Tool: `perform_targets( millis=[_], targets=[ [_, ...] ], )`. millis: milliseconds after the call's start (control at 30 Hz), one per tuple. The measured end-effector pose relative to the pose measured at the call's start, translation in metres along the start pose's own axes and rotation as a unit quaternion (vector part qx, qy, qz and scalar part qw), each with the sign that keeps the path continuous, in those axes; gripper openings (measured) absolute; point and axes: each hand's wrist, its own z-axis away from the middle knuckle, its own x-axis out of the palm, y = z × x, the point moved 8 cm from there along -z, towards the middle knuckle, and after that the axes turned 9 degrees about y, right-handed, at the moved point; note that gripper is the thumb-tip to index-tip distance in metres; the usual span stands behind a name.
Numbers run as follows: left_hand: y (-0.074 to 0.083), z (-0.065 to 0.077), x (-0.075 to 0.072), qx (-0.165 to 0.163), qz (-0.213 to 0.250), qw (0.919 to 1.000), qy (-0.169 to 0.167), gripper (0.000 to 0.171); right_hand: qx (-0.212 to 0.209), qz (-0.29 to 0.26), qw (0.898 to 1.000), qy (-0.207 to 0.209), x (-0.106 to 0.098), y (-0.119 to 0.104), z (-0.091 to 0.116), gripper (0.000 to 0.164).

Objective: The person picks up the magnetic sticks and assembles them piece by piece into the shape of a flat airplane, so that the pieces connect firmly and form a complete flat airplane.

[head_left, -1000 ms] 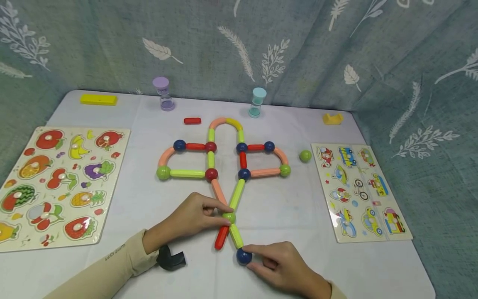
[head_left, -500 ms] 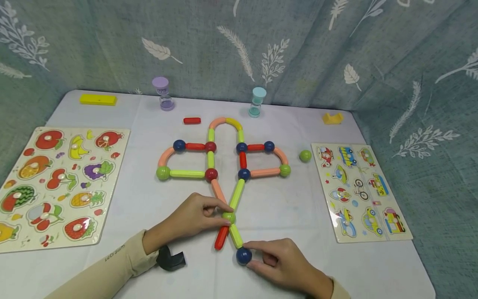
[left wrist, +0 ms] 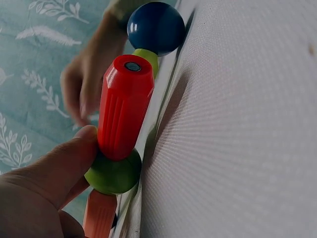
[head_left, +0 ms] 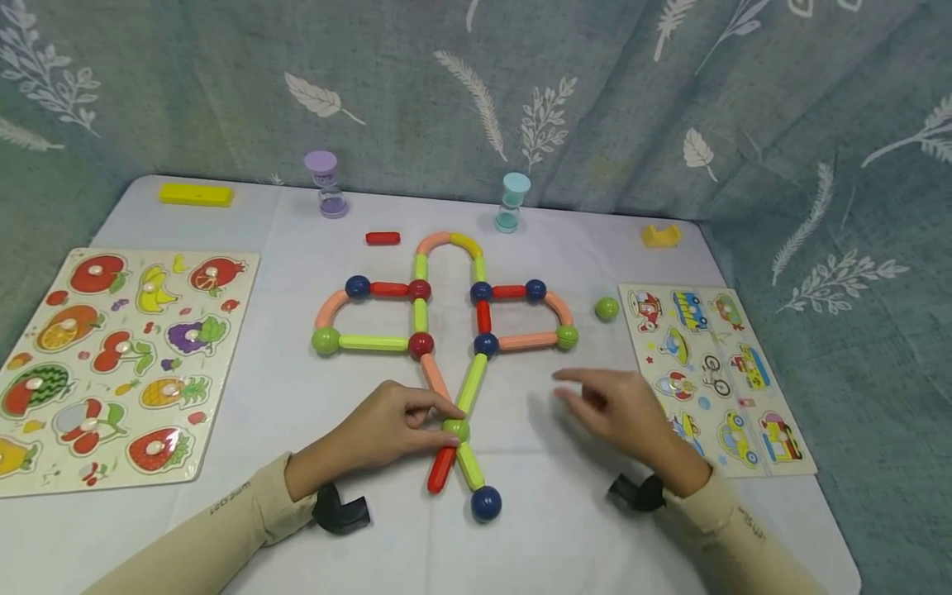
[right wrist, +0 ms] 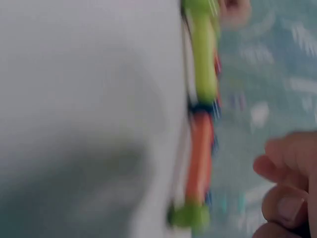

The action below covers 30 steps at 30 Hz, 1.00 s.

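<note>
A figure of magnetic sticks and balls lies on the white table. At its lower crossing my left hand (head_left: pixel 383 426) pinches a green ball (head_left: pixel 459 429) between thumb and fingers. From that ball a short red stick (left wrist: pixel 126 106) and a yellow-green stick (head_left: pixel 470 467) point toward me; the red one's outer end is bare. A dark blue ball (head_left: pixel 487 503) caps the yellow-green one. My right hand (head_left: pixel 621 413) hangs over the table right of the figure, holding nothing, thumb and forefinger apart. Beyond it sits a loose green ball (head_left: pixel 606 309).
A fruit puzzle board (head_left: pixel 186 405) lies on the left, a vehicle puzzle board (head_left: pixel 654 372) on the right. Along the back stand a purple hourglass (head_left: pixel 327 183) and a teal hourglass (head_left: pixel 513 202). A loose red stick (head_left: pixel 383 239) and yellow blocks (head_left: pixel 196 195) lie there too.
My right hand has let go of the dark blue ball and moved up and to the right. The ball stays at the stick's end, and my left hand keeps its pinch.
</note>
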Motion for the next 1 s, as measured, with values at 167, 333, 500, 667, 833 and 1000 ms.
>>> perform_targets(
  millis=[167,333,500,667,833,1000],
  targets=[
    [0.0,0.0,0.0,0.003,0.003,1.0,-0.001,0.03,0.113,0.051,0.989,0.081,-0.038,0.078,-0.03,0.021],
    [0.0,-0.001,0.0,-0.002,0.003,1.0,-0.004,0.03,0.199,0.047,0.977,0.061,-0.039,0.135,-0.036,0.033],
    [0.0,0.0,-0.001,-0.006,0.003,1.0,-0.003,0.03,0.269,0.043,0.962,0.03,-0.021,0.161,-0.03,0.044],
    [0.002,0.0,-0.002,0.006,0.013,0.9999,0.005,0.029,0.258,0.055,0.963,0.046,-0.014,0.163,-0.031,0.045],
    [0.003,0.0,-0.002,0.013,0.021,0.9997,0.004,0.029,0.259,0.062,0.962,0.054,-0.014,0.159,-0.032,0.045],
    [0.003,0.0,-0.002,0.009,0.016,0.9998,0.001,0.029,0.262,0.078,0.959,0.072,-0.02,0.152,-0.032,0.044]
  ],
)
